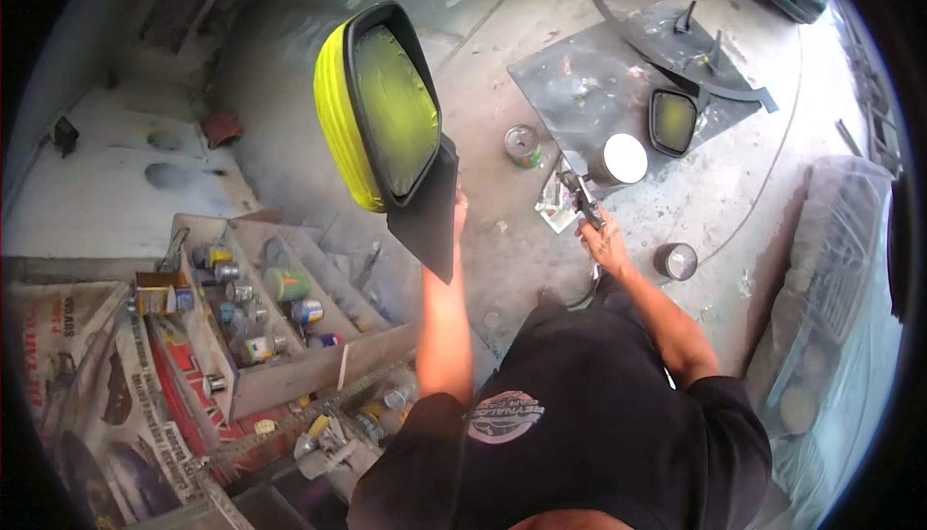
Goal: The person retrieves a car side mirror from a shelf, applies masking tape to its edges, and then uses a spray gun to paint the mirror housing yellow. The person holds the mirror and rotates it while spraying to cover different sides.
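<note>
My left hand (461, 209) is closed round the base of a car side mirror (350, 125), raised at centre left. Its shell is bright yellow, its rim and triangular foot are black, and a film tinted with yellow covers the glass face. Most of my left fingers are hidden behind the foot. To the right and lower, my right hand (601, 240) grips a spray gun (581, 197) by its handle. A round cup with a white top (624, 158) sits by the gun's front. The gun is apart from the mirror.
A dark panel (570, 81) on the floor carries a second mirror (673, 123) and black trim pieces. Beside it stand an open tin (522, 145) and another can (676, 261). A wooden tray of paint cans (319, 361) is at left; plastic sheeting (821, 337) covers something at right.
</note>
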Available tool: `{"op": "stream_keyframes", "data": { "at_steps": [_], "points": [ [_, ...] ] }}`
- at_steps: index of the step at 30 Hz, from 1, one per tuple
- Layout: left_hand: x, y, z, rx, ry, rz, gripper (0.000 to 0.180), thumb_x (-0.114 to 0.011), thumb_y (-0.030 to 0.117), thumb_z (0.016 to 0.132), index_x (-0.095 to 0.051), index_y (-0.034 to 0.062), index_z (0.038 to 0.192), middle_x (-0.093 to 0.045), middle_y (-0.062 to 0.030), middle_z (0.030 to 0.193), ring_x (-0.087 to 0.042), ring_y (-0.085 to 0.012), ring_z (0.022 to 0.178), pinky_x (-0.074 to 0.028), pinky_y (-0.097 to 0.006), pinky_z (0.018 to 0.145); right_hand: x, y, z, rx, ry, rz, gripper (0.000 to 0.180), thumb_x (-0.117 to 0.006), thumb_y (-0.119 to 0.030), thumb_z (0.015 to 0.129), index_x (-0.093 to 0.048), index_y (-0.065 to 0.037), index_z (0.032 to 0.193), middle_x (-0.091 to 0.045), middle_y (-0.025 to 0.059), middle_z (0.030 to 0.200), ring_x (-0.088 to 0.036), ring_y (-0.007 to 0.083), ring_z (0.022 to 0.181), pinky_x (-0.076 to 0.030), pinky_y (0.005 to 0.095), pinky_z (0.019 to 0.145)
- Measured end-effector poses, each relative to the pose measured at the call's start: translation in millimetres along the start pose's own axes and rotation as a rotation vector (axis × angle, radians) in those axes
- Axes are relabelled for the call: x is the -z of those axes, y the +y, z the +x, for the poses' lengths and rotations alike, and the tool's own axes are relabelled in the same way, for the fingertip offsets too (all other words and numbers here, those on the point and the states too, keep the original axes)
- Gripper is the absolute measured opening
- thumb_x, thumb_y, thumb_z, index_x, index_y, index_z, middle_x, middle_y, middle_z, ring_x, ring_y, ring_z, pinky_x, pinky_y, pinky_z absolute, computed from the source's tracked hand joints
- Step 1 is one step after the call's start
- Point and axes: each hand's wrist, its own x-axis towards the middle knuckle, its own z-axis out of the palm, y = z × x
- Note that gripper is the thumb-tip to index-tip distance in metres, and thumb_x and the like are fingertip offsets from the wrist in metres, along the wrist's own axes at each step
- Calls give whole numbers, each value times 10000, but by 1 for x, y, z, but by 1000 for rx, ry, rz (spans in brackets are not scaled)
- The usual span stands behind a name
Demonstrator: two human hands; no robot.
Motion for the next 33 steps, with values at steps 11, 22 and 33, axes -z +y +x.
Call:
{"op": "stream_keyframes", "data": {
  "at_steps": [11,22,33],
  "points": [
    [3,47,-31,281,-111,-138,69,-578,77,884,-546,50,939,-458,-27,864,-442,-137,733,-382,-232,531,-30,-139,-31,-30,125,-39,278,-665,-264,957,-642,-13,1075,-616,62,746,-570,131,624,-461,315,582],
    [41,53,-39,540,-204,-241,131,-582,55,870,-554,30,995,-466,-43,851,-429,-134,687,-383,-243,508,-31,-28,-5,-105,189,5,312,-676,-302,944,-637,-20,1073,-644,74,718,-632,156,641,-494,326,597],
    [34,-13,-70,319,-92,-166,115,-596,64,860,-581,40,971,-482,-29,861,-418,-132,702,-316,-212,443,25,117,127,-284,161,303,323,-703,-107,895,-644,3,1194,-695,75,970,-659,171,695,-571,303,603]
  ]
}}
